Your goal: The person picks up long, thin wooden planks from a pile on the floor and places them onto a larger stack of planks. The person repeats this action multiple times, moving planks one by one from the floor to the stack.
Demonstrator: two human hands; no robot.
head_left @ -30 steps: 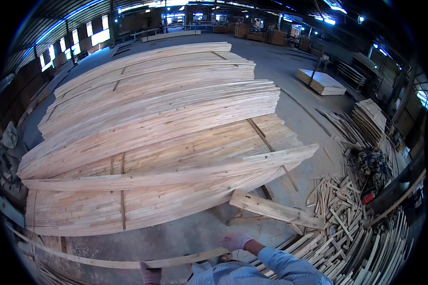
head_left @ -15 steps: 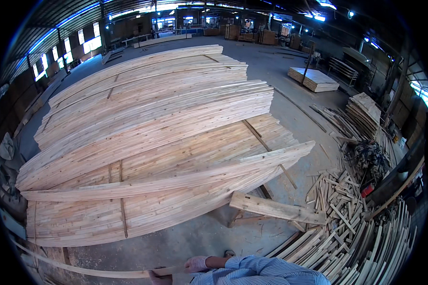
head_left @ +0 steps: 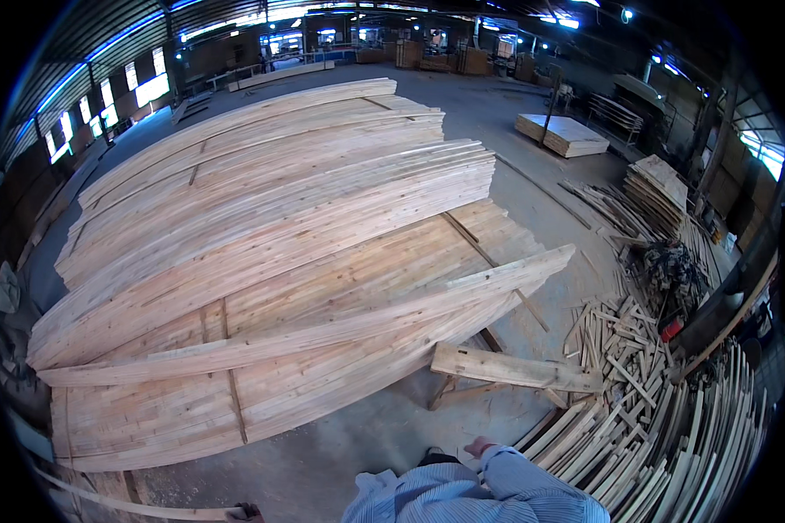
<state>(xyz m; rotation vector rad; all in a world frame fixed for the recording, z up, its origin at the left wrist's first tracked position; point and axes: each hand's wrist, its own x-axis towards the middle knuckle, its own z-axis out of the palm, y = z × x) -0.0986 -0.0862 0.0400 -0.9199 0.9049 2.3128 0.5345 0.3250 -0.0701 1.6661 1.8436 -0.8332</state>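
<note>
At the lower edge my left hand (head_left: 248, 512), dark against the floor, is closed round the end of a long thin wooden strip (head_left: 148, 508). The strip runs off to the left, below the near edge of the stacked boards. My right hand (head_left: 477, 446) is out in front of the striped blue sleeve (head_left: 532, 484), apart from the strip, beside my dark shoe (head_left: 438, 456). Nothing shows in it; its fingers look loosely stretched, though small in view. Ahead lies a wide stack of long pale boards (head_left: 323, 397), with a bundle of boards (head_left: 340, 327) lying across it.
Higher board stacks (head_left: 305, 200) rise behind. A plank on a low trestle (head_left: 515, 368) stands to the right front. Further right are a heap of short offcuts (head_left: 619, 349), many long strips (head_left: 672, 453) and a dark post (head_left: 733, 309). A low panel stack (head_left: 567, 135) stands far right.
My right hand has let go of the strip and swung right. My left hand, still on the strip, has moved left and down. The view has shifted slightly.
</note>
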